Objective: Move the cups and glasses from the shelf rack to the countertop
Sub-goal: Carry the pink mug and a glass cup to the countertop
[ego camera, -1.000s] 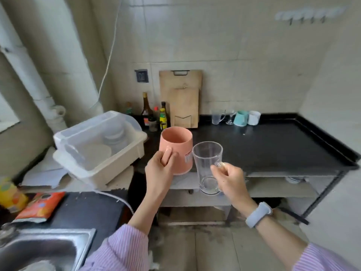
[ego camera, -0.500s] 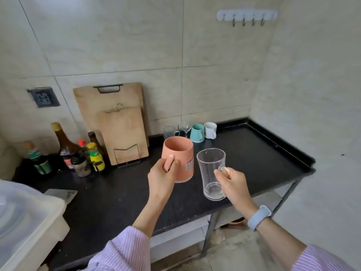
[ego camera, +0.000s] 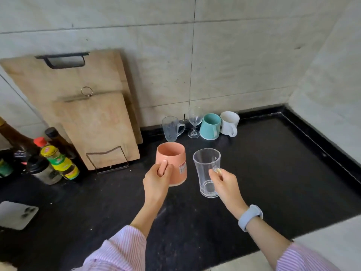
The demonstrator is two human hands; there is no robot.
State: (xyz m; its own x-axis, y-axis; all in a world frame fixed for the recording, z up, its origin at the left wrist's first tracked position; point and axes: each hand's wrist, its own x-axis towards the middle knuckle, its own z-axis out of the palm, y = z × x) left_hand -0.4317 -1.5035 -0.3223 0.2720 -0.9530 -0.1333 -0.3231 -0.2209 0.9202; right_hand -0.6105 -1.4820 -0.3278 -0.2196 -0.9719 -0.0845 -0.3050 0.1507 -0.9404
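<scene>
Four vessels (ego camera: 201,124) already stand at twelve o'clock on the counter (ego camera: 273,163); left grip (ego camera: 156,179) holds the pink mug (ego camera: 172,163), right grip (ego camera: 226,184) the clear glass mug (ego camera: 205,169), both aloft, unplaced.

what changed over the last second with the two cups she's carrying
Both hands carried their cups forward, from in front of the shelf rack to above the black countertop, nearer the four cups by the wall. Unchanged: left hand grips the pink mug, right hand the clear glass mug.

A home kitchen: black countertop (ego camera: 273,173) against tiled wall (ego camera: 234,65); cutting boards (ego camera: 93,114), sauce bottles (ego camera: 58,163), mugs (ego camera: 218,125).
</scene>
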